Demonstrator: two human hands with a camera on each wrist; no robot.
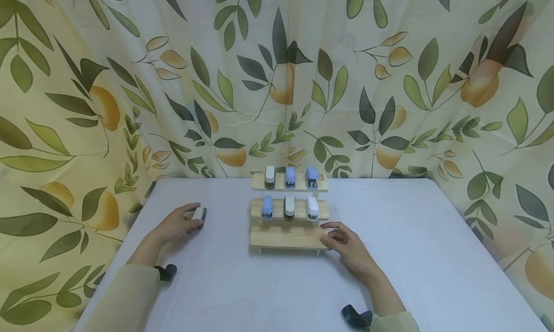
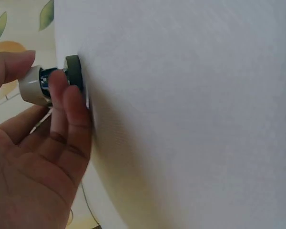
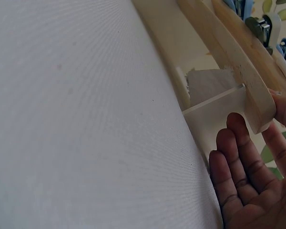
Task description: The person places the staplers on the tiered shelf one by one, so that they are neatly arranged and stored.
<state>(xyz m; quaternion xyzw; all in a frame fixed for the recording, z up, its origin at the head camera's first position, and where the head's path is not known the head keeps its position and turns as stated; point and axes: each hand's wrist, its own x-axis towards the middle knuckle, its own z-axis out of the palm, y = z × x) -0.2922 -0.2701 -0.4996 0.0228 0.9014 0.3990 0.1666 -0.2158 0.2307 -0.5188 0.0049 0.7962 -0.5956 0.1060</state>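
Observation:
On the left side of the table my left hand point(image 1: 175, 223) pinches a small white stapler point(image 1: 198, 213) with a dark base. In the left wrist view, the thumb is at the stapler's point(image 2: 31, 88) pale top and fingers lie along its side; the base is at the white cloth. My right hand point(image 1: 348, 248) grips the right end of the lowest shelf of a wooden tiered rack point(image 1: 283, 236). Seen from the right wrist, the thumb touches the shelf's point(image 3: 238, 62) end, while several fingers point(image 3: 224, 143) curl beneath it near a clear support. That lowest shelf bears nothing.
Three staplers stand on the top tier, one white point(image 1: 270, 176) and two blue point(image 1: 312, 177). The middle tier holds a blue stapler point(image 1: 267, 208) and two white ones point(image 1: 312, 208). A white cloth covers the table point(image 1: 242, 293); a leaf-patterned curtain point(image 1: 277, 82) hangs behind it.

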